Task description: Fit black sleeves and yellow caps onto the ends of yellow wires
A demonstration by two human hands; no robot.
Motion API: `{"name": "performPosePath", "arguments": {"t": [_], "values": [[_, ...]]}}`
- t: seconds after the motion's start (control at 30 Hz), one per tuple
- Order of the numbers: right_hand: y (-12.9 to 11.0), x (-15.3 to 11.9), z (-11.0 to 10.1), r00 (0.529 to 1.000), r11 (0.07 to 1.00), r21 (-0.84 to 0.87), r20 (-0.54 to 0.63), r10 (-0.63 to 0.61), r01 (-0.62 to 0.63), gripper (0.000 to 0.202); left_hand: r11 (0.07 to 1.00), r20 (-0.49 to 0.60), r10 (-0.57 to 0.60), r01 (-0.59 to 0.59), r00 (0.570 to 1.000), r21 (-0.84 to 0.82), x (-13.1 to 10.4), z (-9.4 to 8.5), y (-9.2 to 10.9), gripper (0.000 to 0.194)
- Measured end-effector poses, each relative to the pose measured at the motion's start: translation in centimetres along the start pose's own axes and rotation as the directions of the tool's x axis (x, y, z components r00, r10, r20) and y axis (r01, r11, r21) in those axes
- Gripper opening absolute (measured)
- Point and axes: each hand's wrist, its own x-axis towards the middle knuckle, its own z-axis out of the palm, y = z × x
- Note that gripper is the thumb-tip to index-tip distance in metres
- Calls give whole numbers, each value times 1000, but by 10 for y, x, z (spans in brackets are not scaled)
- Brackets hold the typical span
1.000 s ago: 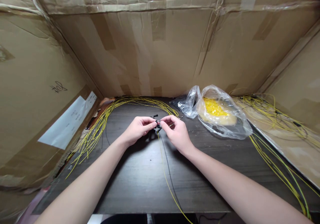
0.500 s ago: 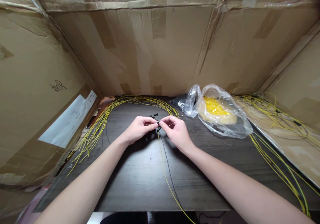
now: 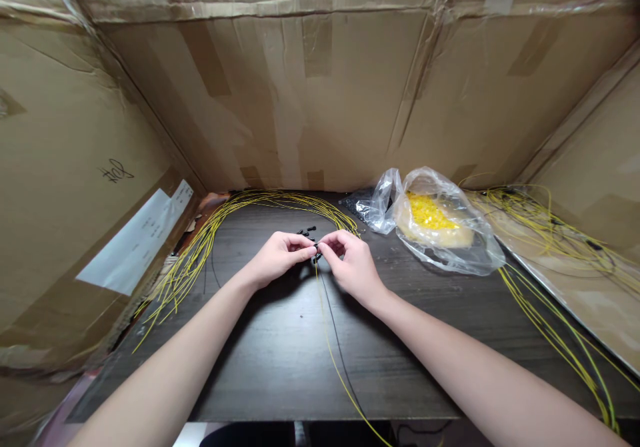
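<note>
My left hand [image 3: 283,258] and my right hand [image 3: 350,260] meet over the middle of the dark table, each closed in a pinch. Between their fingertips is a small black connector-like piece [image 3: 316,248], mostly hidden by the fingers. A thin yellow wire [image 3: 333,360] hangs from it toward the table's front edge, with its dark shadow beside it. Several small black pieces [image 3: 311,229] lie just behind the fingertips. Behind my hands a bundle of yellow wires [image 3: 210,224] curves across the table, its right end close to my right hand.
At the back right, a clear plastic bag [image 3: 480,247] holds small yellow parts [image 3: 430,212]. Next to it is a bag of black parts [image 3: 367,207]. More yellow wires [image 3: 520,204] lie on a cardboard sheet [image 3: 565,280] at the right. Tall cardboard walls [image 3: 350,87] enclose the table.
My fingers have shifted very slightly around the small black piece; otherwise the scene looks the same.
</note>
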Motion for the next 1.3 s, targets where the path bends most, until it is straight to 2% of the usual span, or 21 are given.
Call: {"name": "performPosePath", "arguments": {"t": [0.47, 0.83, 1.13, 1.3], "values": [[-4, -2, -2, 990, 984, -116, 23, -136, 138, 10, 996, 21, -43, 45, 999, -80, -2, 2, 3, 35], [-5, -2, -2, 997, 994, -78, -5, -82, 81, 12, 995, -19, -49, 47, 999, -86, -2, 2, 3, 40], [-5, -3, -1, 995, 991, -82, -9, -103, 102, 11, 995, -9, -42, 41, 999, -91, -3, 4, 5, 39], [-3, -2, -1, 999, 996, -86, -40, -36, 33, 12, 994, -12, -53, 52, 998, -97, -2, 3, 2, 40]]}}
